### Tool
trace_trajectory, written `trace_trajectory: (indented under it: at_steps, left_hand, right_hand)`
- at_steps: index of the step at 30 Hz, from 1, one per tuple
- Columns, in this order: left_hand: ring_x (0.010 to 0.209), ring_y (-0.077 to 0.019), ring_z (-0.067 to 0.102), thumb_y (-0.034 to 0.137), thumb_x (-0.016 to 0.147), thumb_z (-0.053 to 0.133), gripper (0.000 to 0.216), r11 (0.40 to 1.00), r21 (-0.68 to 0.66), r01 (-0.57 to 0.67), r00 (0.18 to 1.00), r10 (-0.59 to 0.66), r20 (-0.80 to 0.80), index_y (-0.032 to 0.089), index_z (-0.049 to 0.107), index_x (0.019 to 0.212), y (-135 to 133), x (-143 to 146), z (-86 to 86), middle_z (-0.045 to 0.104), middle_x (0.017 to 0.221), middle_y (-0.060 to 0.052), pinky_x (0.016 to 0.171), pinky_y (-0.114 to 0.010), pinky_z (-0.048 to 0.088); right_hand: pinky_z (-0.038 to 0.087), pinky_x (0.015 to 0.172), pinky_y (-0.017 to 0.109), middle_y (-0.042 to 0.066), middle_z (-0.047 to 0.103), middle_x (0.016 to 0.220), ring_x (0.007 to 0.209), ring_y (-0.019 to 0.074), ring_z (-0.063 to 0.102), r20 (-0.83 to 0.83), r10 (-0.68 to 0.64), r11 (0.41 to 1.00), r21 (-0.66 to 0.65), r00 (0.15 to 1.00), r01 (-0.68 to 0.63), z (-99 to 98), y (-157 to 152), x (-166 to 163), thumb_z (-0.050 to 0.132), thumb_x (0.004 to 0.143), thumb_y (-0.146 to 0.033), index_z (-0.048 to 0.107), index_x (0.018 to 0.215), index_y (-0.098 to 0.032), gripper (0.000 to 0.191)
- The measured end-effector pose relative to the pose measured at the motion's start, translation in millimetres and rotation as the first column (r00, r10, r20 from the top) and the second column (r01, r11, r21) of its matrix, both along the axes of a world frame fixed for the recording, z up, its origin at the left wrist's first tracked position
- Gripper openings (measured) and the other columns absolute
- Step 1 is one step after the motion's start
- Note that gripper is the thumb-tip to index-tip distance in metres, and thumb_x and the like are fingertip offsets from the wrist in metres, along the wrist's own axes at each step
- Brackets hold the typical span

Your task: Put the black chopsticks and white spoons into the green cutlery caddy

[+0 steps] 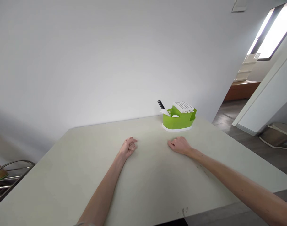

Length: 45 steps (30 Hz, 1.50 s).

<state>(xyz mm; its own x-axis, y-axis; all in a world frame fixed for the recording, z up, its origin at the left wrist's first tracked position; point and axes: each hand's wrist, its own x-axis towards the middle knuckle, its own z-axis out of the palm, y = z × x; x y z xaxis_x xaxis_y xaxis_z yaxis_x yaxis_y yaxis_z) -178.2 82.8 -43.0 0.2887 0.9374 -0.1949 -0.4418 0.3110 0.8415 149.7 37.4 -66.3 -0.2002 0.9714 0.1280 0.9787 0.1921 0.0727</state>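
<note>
Both hands lie on a pale table [143, 179], well apart from each other. My left hand [128, 147] is turned partly palm-up with its fingers curled in, and nothing shows in it. Knuckles up, my right hand [180, 145] forms a loose fist with no object visible in it. Just beyond the right hand stands a green and white utensil caddy [181, 122], which neither hand touches. A white spoon or ladle [165, 112] and several thin black handles [160, 104] stick out of its left side.
A plain wall [124, 62] runs along the table's far edge. Left of the table is a metal-framed chair [11, 179]. To the right are a grey floor, a bright window [275, 31] and a brownish object [276, 135] on the floor. Small dark marks [183, 211] spot the near edge.
</note>
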Motion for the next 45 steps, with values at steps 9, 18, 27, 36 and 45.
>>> trace_trajectory:
  at_steps: [9, 18, 27, 36, 45]
  left_hand:
    - [0.041, -0.0002, 0.007, 0.006, 0.059, 0.08, 0.068, 0.998, -0.027, 0.06, 0.998, -0.061, -0.01, 0.024, 0.016, 0.064, 3, -3, 0.8, 0.008, 0.054, 0.015, 0.039, -0.021, 0.008]
    - [0.041, 0.0002, 0.009, 0.007, 0.058, 0.082, 0.067, 0.997, -0.012, 0.07, 0.997, -0.071, -0.029, 0.024, 0.018, 0.063, 5, 0, 0.0, 0.011, 0.053, 0.015, 0.039, -0.021, 0.009]
    - [0.04, -0.0005, 0.011, 0.01, 0.059, 0.083, 0.069, 0.998, 0.06, 0.014, 0.999, -0.01, -0.053, 0.025, 0.016, 0.062, 5, 3, -3.4, 0.013, 0.05, 0.015, 0.041, -0.022, 0.011]
    - [0.04, -0.0007, 0.013, 0.012, 0.061, 0.08, 0.065, 0.989, 0.142, -0.045, 0.995, 0.056, -0.078, 0.025, 0.016, 0.06, 2, 10, -3.7, 0.013, 0.05, 0.014, 0.043, -0.023, 0.012]
    - [0.041, -0.0017, 0.014, 0.016, 0.061, 0.08, 0.064, 0.982, 0.185, -0.044, 0.991, 0.066, -0.116, 0.025, 0.016, 0.06, -1, 13, -1.2, 0.015, 0.05, 0.014, 0.044, -0.024, 0.013]
  right_hand:
    - [0.042, 0.071, 0.03, 0.012, 0.08, 0.079, 0.075, 0.0221, 0.072, 0.017, -0.044, 0.999, 0.006, 0.999, 0.044, 4.7, -2, -5, 0.035, 0.107, -0.03, 0.081, 0.072, -0.018, 0.059]
    - [0.045, 0.074, 0.03, 0.014, 0.081, 0.084, 0.077, 0.0229, 0.074, 0.037, -0.045, 0.999, 0.004, 0.998, 0.045, 5.3, 3, -10, 0.036, 0.107, -0.03, 0.083, 0.077, -0.017, 0.057]
    - [0.047, 0.075, 0.03, 0.015, 0.081, 0.086, 0.082, 0.0243, 0.076, 0.064, -0.006, 1.0, 0.007, 0.998, 0.006, 6.3, 6, -25, 0.035, 0.107, -0.029, 0.085, 0.082, -0.015, 0.057]
    - [0.047, 0.075, 0.03, 0.016, 0.081, 0.086, 0.081, 0.0244, 0.076, 0.051, 0.039, 0.999, 0.015, 0.998, -0.039, 8.5, 5, -39, 0.037, 0.107, -0.029, 0.084, 0.081, -0.015, 0.056]
    - [0.044, 0.071, 0.029, 0.014, 0.081, 0.082, 0.077, 0.0225, 0.075, 0.013, 0.052, 0.998, 0.034, 0.999, -0.053, 8.2, 2, -40, 0.039, 0.107, -0.03, 0.083, 0.078, -0.016, 0.055]
